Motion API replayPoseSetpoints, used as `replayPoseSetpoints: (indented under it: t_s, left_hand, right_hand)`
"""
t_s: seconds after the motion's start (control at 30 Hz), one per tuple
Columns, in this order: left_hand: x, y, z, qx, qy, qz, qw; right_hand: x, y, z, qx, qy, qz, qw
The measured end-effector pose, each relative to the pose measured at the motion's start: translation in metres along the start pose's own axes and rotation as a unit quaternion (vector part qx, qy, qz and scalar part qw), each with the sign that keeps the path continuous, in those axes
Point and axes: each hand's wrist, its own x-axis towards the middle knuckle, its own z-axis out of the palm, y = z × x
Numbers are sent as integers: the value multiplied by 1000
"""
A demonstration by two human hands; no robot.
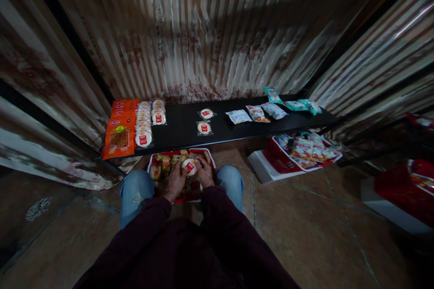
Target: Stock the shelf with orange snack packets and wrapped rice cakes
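Between my knees, above a red basket (212,160) of wrapped snacks, both hands hold one round white pastry in a clear wrapper (190,167) with a red label. My left hand (176,179) grips its left edge with bent fingers. On the opposite edge, my right hand (205,172) is closed on the wrapper. Gold-wrapped snacks (165,161) lie in the basket around the hands. Two similar round pastries (204,128) lie singly on the black shelf (179,131) in front of me. Further left, more of them stand in overlapping rows (143,126).
Orange snack packets (118,128) lie at the shelf's left end. White packets (238,116) and green packets (294,105) lie toward its right. A second red basket (276,156) of packets rests on a white box (259,167) below. Another red basket (400,185) stands far right.
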Motion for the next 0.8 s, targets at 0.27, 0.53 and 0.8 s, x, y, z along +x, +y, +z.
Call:
replayPoseSetpoints:
  t_s: [0.27, 0.53, 0.8]
  left_hand:
    - [0, -6, 6, -78, 50, -96, 991]
    - [-1, -1, -1, -92, 130, -110, 981]
    - [-3, 3, -3, -101, 140, -105, 979]
  right_hand:
    - [-10, -4, 7, 105, -16, 48, 993]
    - [-28, -24, 23, 139, -96, 52, 984]
    - [-41, -32, 35, 145, -83, 41, 985]
